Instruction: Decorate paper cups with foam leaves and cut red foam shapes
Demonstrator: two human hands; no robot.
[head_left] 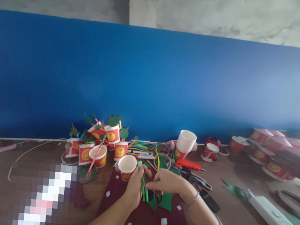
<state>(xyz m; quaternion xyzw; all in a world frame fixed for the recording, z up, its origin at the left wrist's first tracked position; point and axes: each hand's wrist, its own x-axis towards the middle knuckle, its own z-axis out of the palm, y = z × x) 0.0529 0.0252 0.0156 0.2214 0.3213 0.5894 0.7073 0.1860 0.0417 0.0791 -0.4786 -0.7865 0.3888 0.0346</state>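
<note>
My left hand (133, 187) is closed around a red paper cup (126, 167) with a white inside, tilted toward me. My right hand (165, 181) pinches a bundle of green strips (144, 182) between the two hands, just right of the cup. Under both hands lies a dark red felt sheet (146, 215) with green cut-out shapes (165, 201) and small white scraps. A silver bangle and a thin bracelet sit on my right wrist.
Behind the hands stands a cluster of red cups (97, 146) with straws and green paper leaves, a heap of coloured straws (147, 148), a stack of white cups (185, 142), an orange utility knife (189, 164). A white power strip (274, 218) lies right; pink-lidded cups (275, 144) far right.
</note>
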